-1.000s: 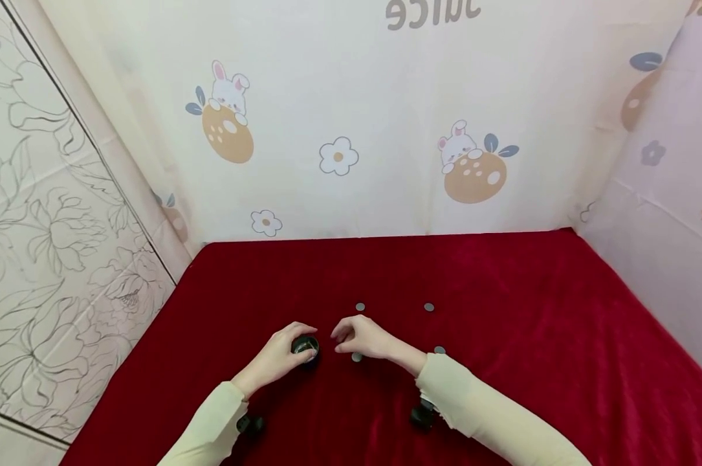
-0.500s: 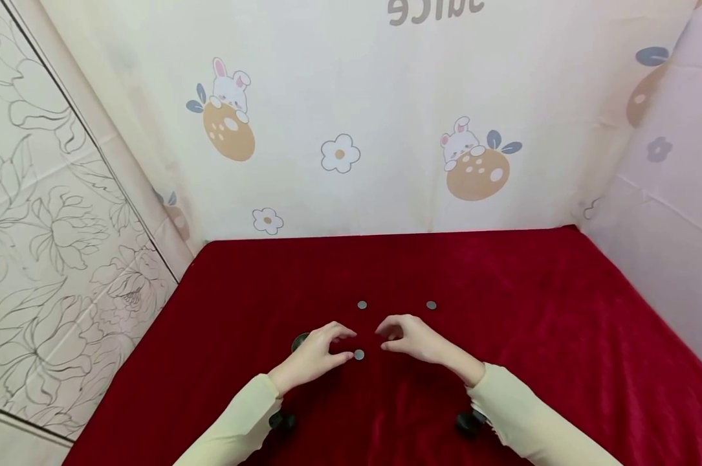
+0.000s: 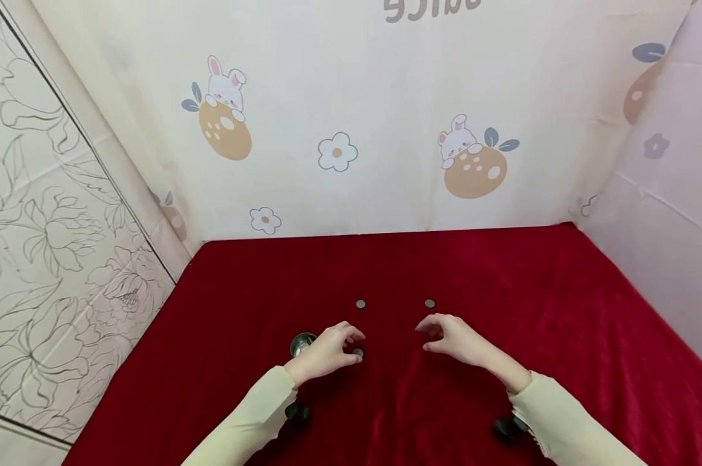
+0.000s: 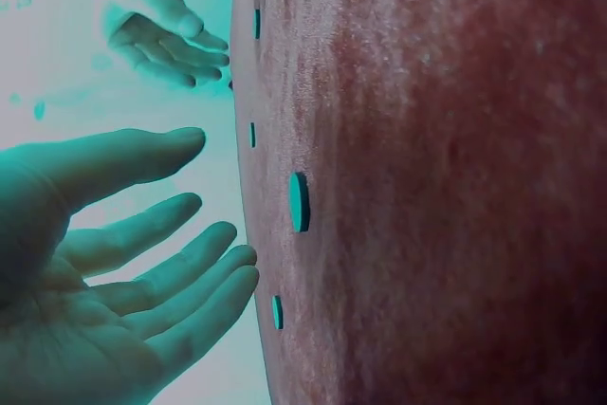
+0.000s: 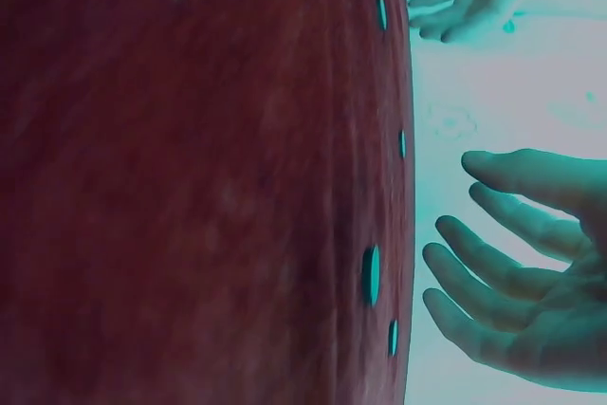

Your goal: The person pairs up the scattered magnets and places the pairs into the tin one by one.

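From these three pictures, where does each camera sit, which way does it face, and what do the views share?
Head: worn high, faces forward and down at the red cloth; shows both sleeves, the left hand, the right hand, coins and a small dark pot.
Left wrist: sits low beside the cloth, turned sideways; shows the left hand's open fingers over a coin.
Right wrist: also low and sideways; shows the right hand open near coins.
Shared: each wrist view also catches the other hand, and all see the coins.
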A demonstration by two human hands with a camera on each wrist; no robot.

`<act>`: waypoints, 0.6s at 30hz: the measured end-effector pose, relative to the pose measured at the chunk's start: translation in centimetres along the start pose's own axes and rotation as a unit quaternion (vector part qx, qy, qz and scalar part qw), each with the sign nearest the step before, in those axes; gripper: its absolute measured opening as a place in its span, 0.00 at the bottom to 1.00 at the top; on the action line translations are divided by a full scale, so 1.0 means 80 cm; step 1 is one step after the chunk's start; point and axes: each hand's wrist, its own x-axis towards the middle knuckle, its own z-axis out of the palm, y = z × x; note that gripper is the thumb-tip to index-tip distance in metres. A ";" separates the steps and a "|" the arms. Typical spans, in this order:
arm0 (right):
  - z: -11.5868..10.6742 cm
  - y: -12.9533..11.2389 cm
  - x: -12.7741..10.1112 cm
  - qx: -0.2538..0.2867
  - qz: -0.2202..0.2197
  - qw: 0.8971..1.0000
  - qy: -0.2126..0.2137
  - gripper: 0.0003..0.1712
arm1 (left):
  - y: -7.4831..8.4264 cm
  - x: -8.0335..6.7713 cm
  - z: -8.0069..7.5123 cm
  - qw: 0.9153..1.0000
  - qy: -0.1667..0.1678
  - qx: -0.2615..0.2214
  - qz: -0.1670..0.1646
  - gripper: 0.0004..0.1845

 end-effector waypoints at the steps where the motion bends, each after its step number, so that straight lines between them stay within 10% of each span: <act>1: -0.002 0.002 -0.002 -0.004 0.004 1.000 0.000 0.14 | -0.001 0.001 0.001 1.000 -0.003 0.005 0.001 0.16; 18: -0.005 0.019 -0.017 -0.029 0.049 0.998 -0.020 0.15 | -0.014 0.015 0.007 0.998 -0.043 0.035 -0.022 0.15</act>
